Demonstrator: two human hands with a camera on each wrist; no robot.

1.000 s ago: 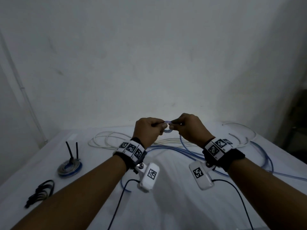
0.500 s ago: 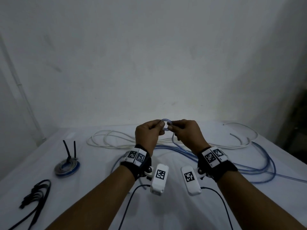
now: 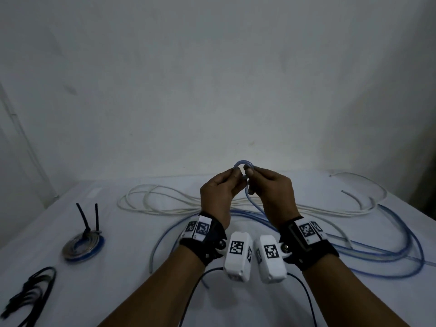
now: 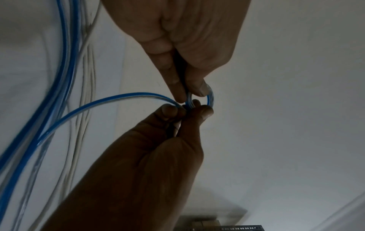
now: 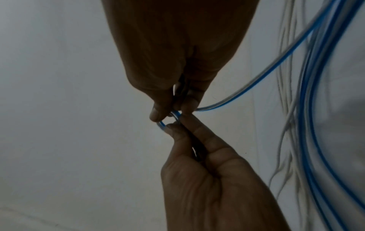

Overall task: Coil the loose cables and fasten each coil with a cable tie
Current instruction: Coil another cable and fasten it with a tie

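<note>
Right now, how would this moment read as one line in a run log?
step: first loop | left hand: pinches blue cable | right hand: pinches blue cable | finished coil: tied

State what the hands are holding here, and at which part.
Both hands, left hand and right hand, pinch the thin blue-and-clear striped cable at a small loop formed near its end.

Between your pinching fingertips sits a small loop (image 3: 243, 165) of the blue cable (image 4: 65, 118), translucent blue with a pale, whitish stripe along it. Beyond the grip lies the white cable (image 3: 165, 204), off-white throughout. Left of your grip, the finished coil (image 3: 82, 247) shows blue and grey turns, bound by a black cable tie (image 3: 86, 223). Nearer you on that side lie black cable ties (image 3: 28, 296). Your wristbands (image 3: 205, 241) are black, carrying white tags with black square patterns, over a white table (image 3: 118, 291).
</note>
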